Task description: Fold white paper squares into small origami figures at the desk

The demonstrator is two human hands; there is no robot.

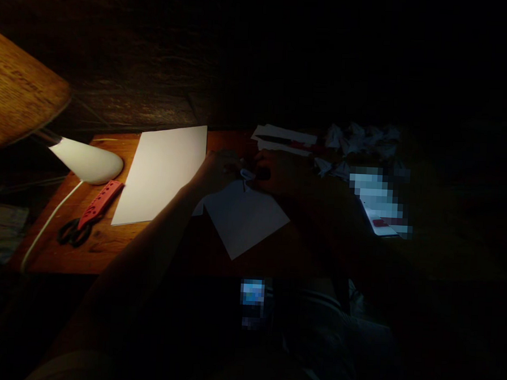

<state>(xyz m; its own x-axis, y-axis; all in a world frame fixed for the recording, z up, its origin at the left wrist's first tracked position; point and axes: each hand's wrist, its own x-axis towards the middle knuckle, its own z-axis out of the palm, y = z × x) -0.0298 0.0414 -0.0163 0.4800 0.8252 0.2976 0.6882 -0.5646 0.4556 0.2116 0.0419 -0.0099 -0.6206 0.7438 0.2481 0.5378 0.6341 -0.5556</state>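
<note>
A white sheet of paper (245,221) lies slantwise on the wooden table in front of me, one corner pointing toward my body. Its far end is curled into a small loop between my hands. My left hand (221,163) closes on the left side of that curled end, fingers bent. From the right, my right hand (274,167) grips the same end, though deep shadow hides most of its fingers. Beneath the sheet's left edge, a bit of another white paper (198,208) peeks out.
Left of my arm lies a white paper stack (163,177), with scissors in a red cover (100,204) and a lamp (89,161) beyond. A knife (277,140) rests on paper strips at the back. Folded paper pieces (358,141) and a lit phone (378,202) are at right.
</note>
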